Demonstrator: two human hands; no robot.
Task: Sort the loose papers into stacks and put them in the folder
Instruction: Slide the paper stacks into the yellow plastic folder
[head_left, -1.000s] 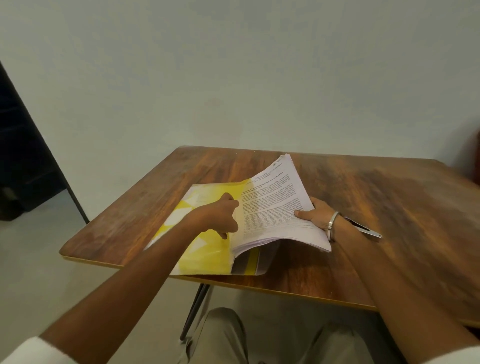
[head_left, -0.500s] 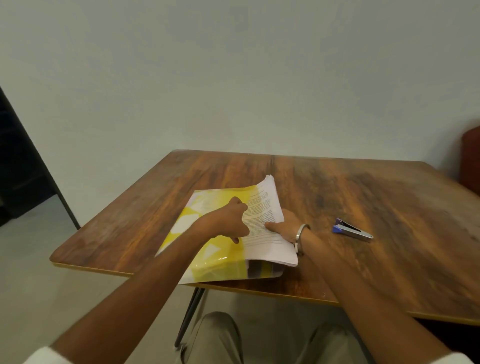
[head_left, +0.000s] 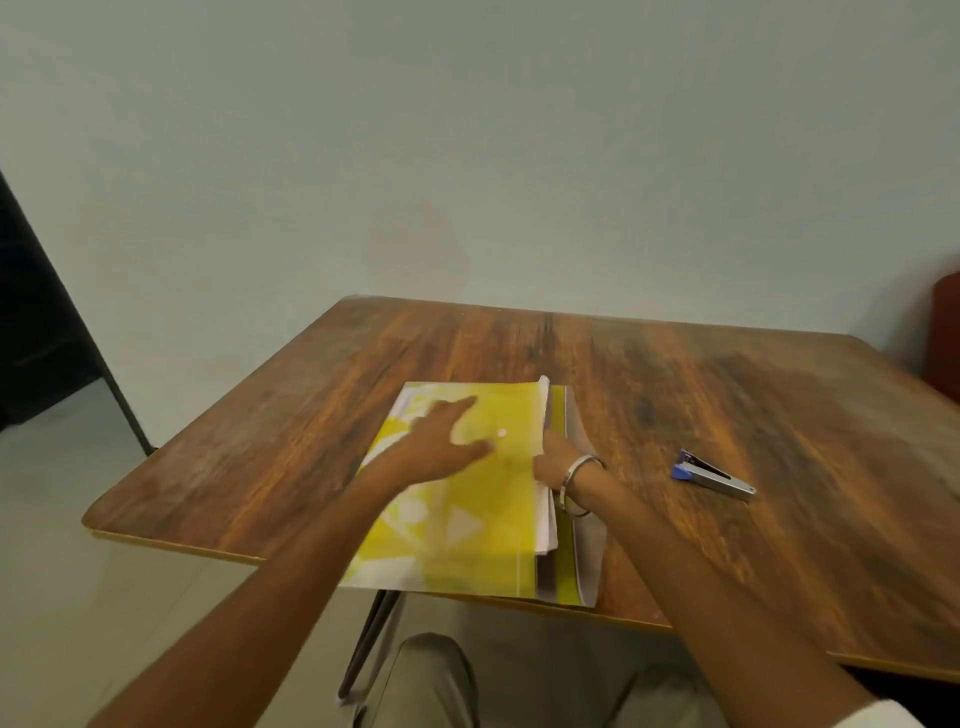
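two hands are on the job. my left hand (head_left: 441, 441) lies flat with straight fingers on the yellow folder (head_left: 467, 519), pressing its cover down. my right hand (head_left: 550, 462) is at the open right edge, fingers tucked in against the papers (head_left: 545, 514); whether they pinch the sheets or only push them i cannot tell, as the cover hides the fingertips. a bangle (head_left: 579, 470) sits on that wrist.

the papers are inside the folder, their white edges poking out a little along the right side, beside the flap (head_left: 587, 545) that lies open on the table (head_left: 727, 389).

to do this well, i'd say keep the left palm steady so the folder does not skid, and nudge the stack leftward until the edges are flush, then bring the flap over to the snap (head_left: 501, 433).

the folder's near edge overhangs the table's front edge slightly, so a push toward me could tip it off; sliding it away looks safer. plenty of bare wood lies beyond and to the right. a stapler (head_left: 714, 475) rests well apart on the right, outside the flap's swing, i judge.
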